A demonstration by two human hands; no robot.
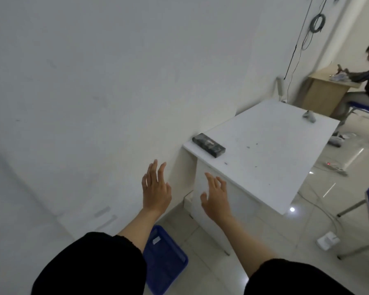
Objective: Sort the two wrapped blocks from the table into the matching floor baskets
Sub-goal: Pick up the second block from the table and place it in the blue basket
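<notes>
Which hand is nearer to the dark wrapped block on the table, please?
Right. The right hand is just below the dark wrapped block; the left hand is farther left, by the wall.

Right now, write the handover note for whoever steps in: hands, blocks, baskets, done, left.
Left hand: open, empty, raised in front of the table's near end.
Right hand: open, empty, beside the left, no grip on anything.
Dark wrapped block: lying flat near the corner of the white table, by the wall.
Small grey object at the table's far edge: too blurred to tell if it is the second block.
Blue basket: on the floor below the left forearm, contents unclear; no other basket in view.
Done: nothing confirmed.
Left: pick up the dark block, find the second, drop each in its basket.
</notes>
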